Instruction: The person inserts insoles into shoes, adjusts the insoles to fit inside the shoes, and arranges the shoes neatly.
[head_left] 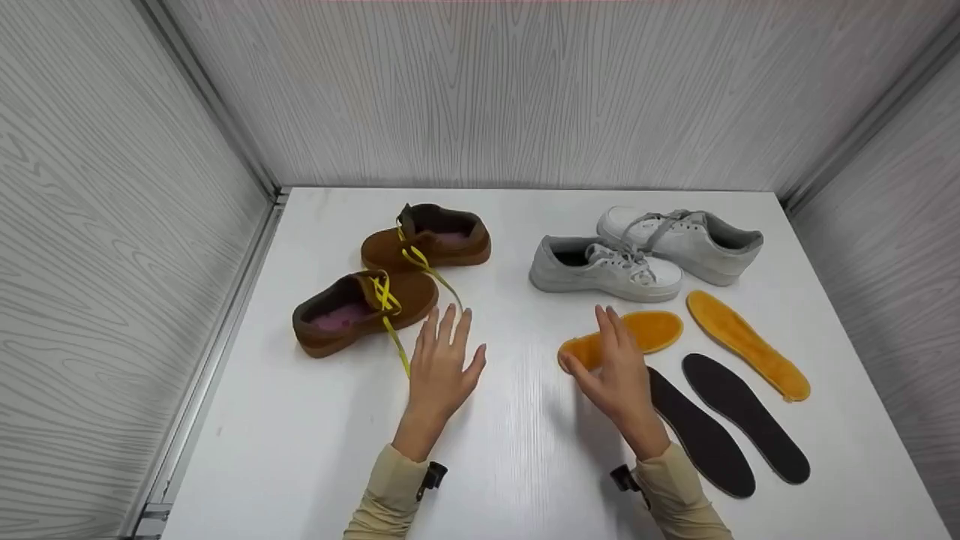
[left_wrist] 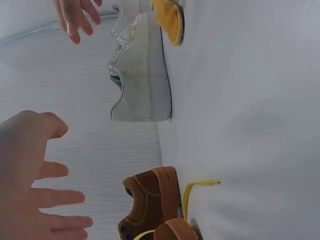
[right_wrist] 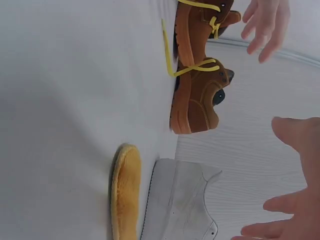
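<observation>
My left hand point(head_left: 441, 367) is held above the table with its fingers straight and spread, holding nothing. Nearest to it lie the loose yellow laces of two brown shoes point(head_left: 412, 300); the farther brown shoe point(head_left: 465, 251) stands just behind. My right hand point(head_left: 616, 367), also with straight fingers and nothing in it, hovers over a yellow fuzzy insole point(head_left: 654, 330) and hides part of it. In the right wrist view that insole point(right_wrist: 127, 190) lies flat on the table, apart from the fingers. Pinkish insides show in the brown shoes.
Two white sneakers point(head_left: 607, 274) with grey laces stand at the back right. A second yellow insole point(head_left: 746, 345) and two black insoles point(head_left: 750, 416) lie at the right. Pale wood-grain walls point(head_left: 480, 90) enclose the white table point(head_left: 502, 465) at the back and sides.
</observation>
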